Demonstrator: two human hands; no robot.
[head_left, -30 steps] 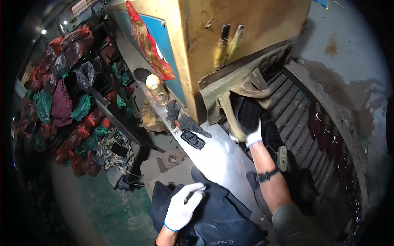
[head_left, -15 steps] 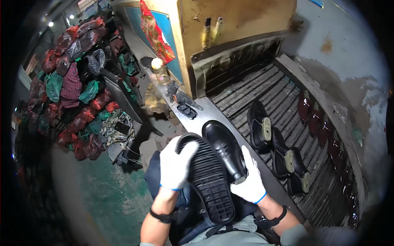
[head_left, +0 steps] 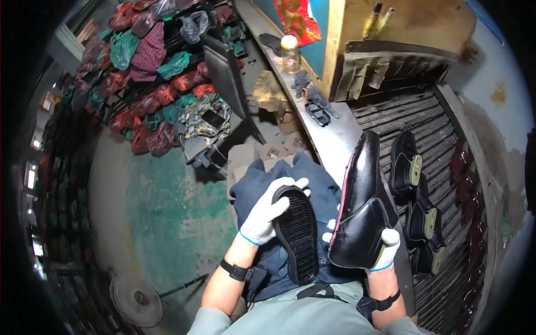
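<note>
My left hand (head_left: 269,211), in a white glove, grips a black ribbed shoe sole (head_left: 297,234) that lies along my lap, tread side up. In my right hand (head_left: 385,250), also gloved white, is a shiny black shoe upper (head_left: 364,207) with a pink edge, held by its heel end with the toe pointing away from me. Sole and upper are side by side and apart. My dark blue trousers (head_left: 262,190) are under both.
A slatted conveyor (head_left: 446,184) runs on my right with several black shoes (head_left: 406,165) and dark red ones (head_left: 461,162) on it. A yellow machine (head_left: 391,33) stands ahead, a metal bench (head_left: 329,134) with a bottle (head_left: 289,53) beside it. Bagged goods (head_left: 145,72) pile at the left.
A second ago my right hand reached toward the machine. Both hands then held sole and shoe together on my lap. Now the upper has moved right, apart from the sole.
</note>
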